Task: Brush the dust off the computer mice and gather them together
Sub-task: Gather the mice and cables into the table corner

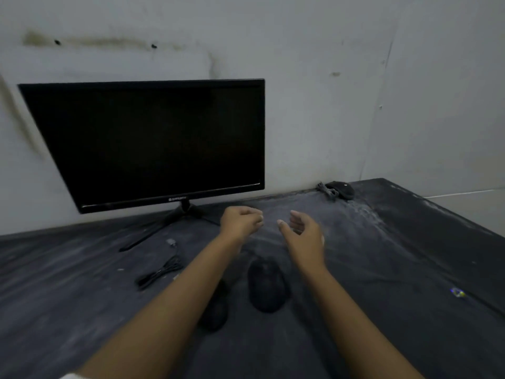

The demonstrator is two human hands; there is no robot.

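Gathering step: black mouse (pixel 266 285) and second mouse (pixel 216 310) paired mid-desk (pixel 410 269), left hand (pixel 240 221) curled empty, right hand (pixel 303 231) slack and empty — next reach is the corded mouse (pixel 341 189) in the far right corner.

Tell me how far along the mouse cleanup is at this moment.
Partly gathered: one mouse and a second mouse, half hidden by the left forearm, lie side by side. In hand: nothing; the left hand and right hand hover empty over the table. To do: a third mouse sits far off by the wall, and whether any mouse is brushed clean cannot be told.
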